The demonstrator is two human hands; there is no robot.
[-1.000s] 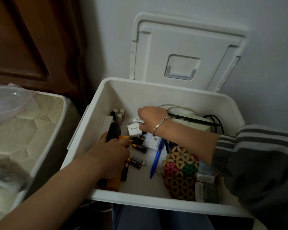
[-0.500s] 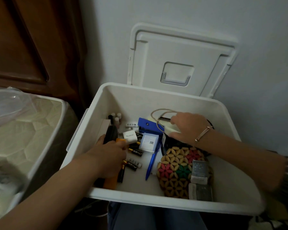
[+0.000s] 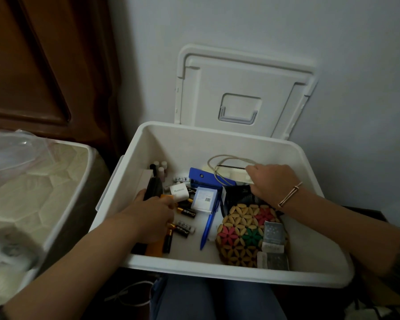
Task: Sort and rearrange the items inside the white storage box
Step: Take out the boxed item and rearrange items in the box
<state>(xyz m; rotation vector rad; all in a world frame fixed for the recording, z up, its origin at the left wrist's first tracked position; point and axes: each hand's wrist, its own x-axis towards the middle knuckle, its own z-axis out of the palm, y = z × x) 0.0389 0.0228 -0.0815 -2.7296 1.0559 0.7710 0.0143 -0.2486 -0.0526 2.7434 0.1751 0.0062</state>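
1. White storage box (image 3: 194, 144): one, open, sitting in front of the person's lap (image 3: 217, 299). One lid (image 3: 240, 88) stands upright behind it against the wall.
2. Left hand (image 3: 148, 215): inside the box at its left side, fingers curled round one orange item (image 3: 155, 248) that sticks out below the palm. The thumb lies along one black pouch (image 3: 151, 188) standing by the left wall.
3. Right hand (image 3: 270, 181): at the back right of the box, fingers bent down over a cream thing, thumb at one black mesh piece (image 3: 238, 195). Can't tell if it grips anything. One bracelet (image 3: 289, 197) on the wrist.
4. Small bottles (image 3: 161, 168): three pale-capped, in the back left corner, with one dark one beside them.
5. Batteries (image 3: 186, 212): at least five, loose on the floor of the box just right of the left hand; exact count unclear.
6. White charger cube (image 3: 179, 192): one, touching the left fingertips.
7. Blue stapler-like tool (image 3: 206, 179): one, mid back, with one pale cord loop (image 3: 229, 158) lying over it.
8. Small white box (image 3: 204, 200): one, in front of the blue tool, resting on the top end of one blue pen (image 3: 208, 229).
9. Beaded mat (image 3: 240, 236): one, round, flower pattern, front right.
10. Silvery packs (image 3: 273, 232): two or three, on the mat's right edge.
11. Mattress (image 3: 32, 192): one, left of the box, with one clear plastic bag (image 3: 9, 146) on it.
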